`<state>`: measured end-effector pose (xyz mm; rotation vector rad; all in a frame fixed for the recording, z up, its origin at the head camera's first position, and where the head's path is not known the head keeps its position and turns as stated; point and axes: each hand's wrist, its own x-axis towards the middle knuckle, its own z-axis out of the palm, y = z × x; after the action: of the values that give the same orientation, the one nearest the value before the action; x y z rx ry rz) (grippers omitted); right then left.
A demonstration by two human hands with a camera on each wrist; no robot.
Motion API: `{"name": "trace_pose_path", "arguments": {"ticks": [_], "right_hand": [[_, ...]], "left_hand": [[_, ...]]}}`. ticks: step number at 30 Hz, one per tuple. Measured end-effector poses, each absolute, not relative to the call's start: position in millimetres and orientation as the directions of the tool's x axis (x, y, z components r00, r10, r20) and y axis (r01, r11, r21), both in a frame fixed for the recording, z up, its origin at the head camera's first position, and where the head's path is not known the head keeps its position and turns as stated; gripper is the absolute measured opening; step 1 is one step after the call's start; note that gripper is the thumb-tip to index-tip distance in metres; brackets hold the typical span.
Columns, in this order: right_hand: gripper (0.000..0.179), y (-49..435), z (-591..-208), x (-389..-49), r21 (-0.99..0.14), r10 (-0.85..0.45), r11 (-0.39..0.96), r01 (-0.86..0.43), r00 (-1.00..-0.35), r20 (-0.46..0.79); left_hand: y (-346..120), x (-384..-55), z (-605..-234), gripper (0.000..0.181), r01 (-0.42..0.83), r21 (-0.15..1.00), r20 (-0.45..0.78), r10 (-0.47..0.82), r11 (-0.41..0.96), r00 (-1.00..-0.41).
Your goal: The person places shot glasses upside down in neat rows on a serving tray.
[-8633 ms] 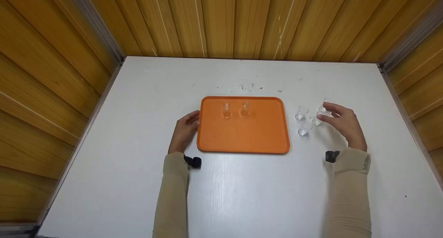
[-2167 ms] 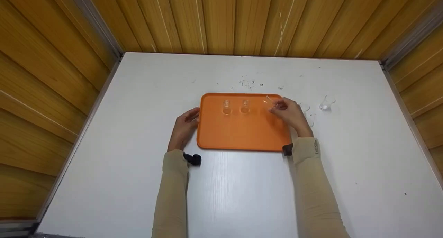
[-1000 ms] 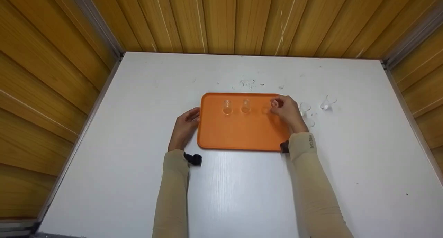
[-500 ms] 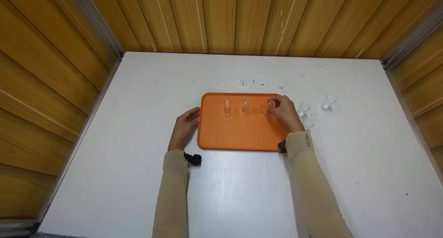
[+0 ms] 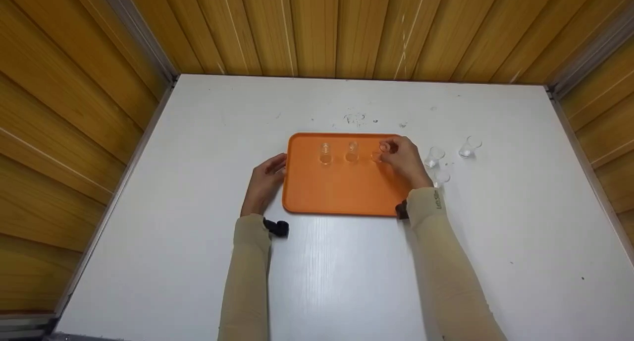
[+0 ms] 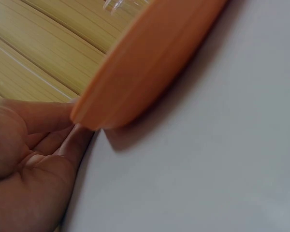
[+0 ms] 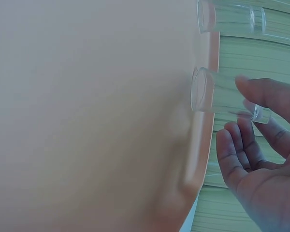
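In the head view my right hand point(image 5: 403, 157) pinches a small clear shot glass point(image 7: 222, 94) near its narrow base. That glass is upside down, its wide rim at the surface of the orange tray point(image 5: 342, 195) near the back right corner. Two more inverted shot glasses stand to its left along the back: one in the middle point(image 5: 352, 152), one farther left point(image 5: 325, 153). My left hand point(image 5: 262, 182) is beside the tray's left edge, fingertips touching its side, as the left wrist view also shows.
Right of the tray, three clear shot glasses stand upright on the white table point(image 5: 317, 281): one close to my right hand point(image 5: 435, 156), one in front of it, partly behind my wrist point(image 5: 441, 176), one farther right point(image 5: 468, 146). Wood-look panels point(image 5: 312, 28) wall the table's back and sides.
Earlier, my right hand was among the glasses on the right; it has brought one onto the tray, turned it over, and shifted it slightly left. My left hand has stayed at the tray's edge.
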<state>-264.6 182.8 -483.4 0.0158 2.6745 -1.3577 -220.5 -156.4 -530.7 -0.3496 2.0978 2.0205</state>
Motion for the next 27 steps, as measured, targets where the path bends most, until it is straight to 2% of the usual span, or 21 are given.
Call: {"name": "trace_pose_path", "arguments": {"ticks": [6, 17, 27], "right_hand": [[0.027, 180.5, -485.8, -266.9, -0.808, -0.059, 0.586, 0.069, -0.990, -0.128], [0.027, 179.0, -485.5, -267.4, -0.814, -0.058, 0.573, 0.096, -0.986, -0.158], [0.046, 179.1, -483.9, -262.4, -0.808, -0.062, 0.583, 0.084, -0.987, -0.147]], "left_hand": [[-157.2, -220.9, -532.7, 0.045, -0.319, 0.947, -0.318, -0.023, 0.047, -0.948], [-157.1, -221.0, -532.9, 0.043, -0.296, 0.954, -0.295, -0.024, 0.058, -0.955], [-156.8, -221.3, -533.7, 0.044, -0.289, 0.955, -0.287, -0.039, 0.069, -0.957]]}}
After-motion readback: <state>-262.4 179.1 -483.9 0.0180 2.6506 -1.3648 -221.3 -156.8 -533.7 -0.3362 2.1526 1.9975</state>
